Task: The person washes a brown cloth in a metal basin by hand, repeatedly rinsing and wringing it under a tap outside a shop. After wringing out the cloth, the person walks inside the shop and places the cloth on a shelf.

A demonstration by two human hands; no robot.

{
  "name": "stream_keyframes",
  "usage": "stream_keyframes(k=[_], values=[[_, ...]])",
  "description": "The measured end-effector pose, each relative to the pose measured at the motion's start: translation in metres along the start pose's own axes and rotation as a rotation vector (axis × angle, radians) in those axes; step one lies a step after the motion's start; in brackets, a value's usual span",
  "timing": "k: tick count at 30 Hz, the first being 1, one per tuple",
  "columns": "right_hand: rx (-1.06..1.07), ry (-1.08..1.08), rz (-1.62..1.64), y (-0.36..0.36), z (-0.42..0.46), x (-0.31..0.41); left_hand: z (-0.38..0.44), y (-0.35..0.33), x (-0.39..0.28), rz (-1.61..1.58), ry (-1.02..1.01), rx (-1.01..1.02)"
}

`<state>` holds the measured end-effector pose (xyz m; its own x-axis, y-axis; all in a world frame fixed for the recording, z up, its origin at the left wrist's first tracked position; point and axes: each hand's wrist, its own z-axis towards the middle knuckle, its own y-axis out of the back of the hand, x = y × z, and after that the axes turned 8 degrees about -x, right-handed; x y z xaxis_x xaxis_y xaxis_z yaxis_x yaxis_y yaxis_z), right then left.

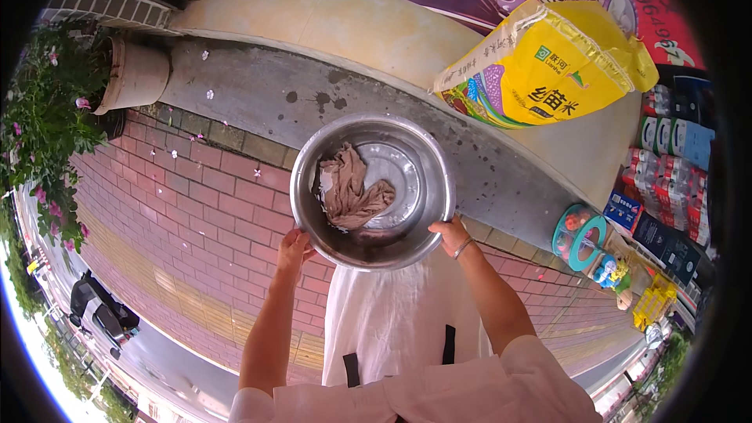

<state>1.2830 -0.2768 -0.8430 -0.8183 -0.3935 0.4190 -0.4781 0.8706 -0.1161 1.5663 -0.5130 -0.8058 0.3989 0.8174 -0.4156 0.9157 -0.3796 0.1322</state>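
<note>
A round stainless steel basin (pixel 405 202) is held up in front of my body, above the pavement. My left hand (pixel 295 251) grips its rim at the lower left. On the lower right of the rim, my right hand (pixel 452 235) has its thumb over the edge, with a bracelet at the wrist. Inside the basin, a crumpled brownish cloth (pixel 351 191) looks wet and lies on the left part of the bottom. Shiny patches show on the bare metal beside it. The fingers beneath the rim are partly hidden.
A yellow rice sack (pixel 546 70) stands on the pale ledge (pixel 352 17) ahead. To the left is a flower pot (pixel 135 73) with a leafy plant (pixel 47 106). Bottle packs (pixel 667 182) and toys (pixel 611 273) are at right. A scooter (pixel 103 311) stands beyond the brick pavement (pixel 205 205).
</note>
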Motion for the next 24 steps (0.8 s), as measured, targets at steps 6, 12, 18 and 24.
stream_keyframes(k=[6, 12, 18, 24], values=[[-0.135, -0.031, 0.076, 0.018, 0.128, -0.037, 0.149, -0.047, 0.011, 0.128, -0.036, -0.005], [-0.194, -0.017, 0.151, 0.012, 0.195, -0.03, 0.222, -0.084, -0.005, 0.096, -0.071, 0.015], [-0.19, -0.031, 0.193, 0.025, 0.241, -0.054, 0.254, -0.102, -0.008, 0.108, -0.089, 0.006], [-0.491, 0.197, 0.098, 0.014, 0.242, -0.056, 0.25, -0.121, 0.003, 0.331, -0.5, -0.308]])
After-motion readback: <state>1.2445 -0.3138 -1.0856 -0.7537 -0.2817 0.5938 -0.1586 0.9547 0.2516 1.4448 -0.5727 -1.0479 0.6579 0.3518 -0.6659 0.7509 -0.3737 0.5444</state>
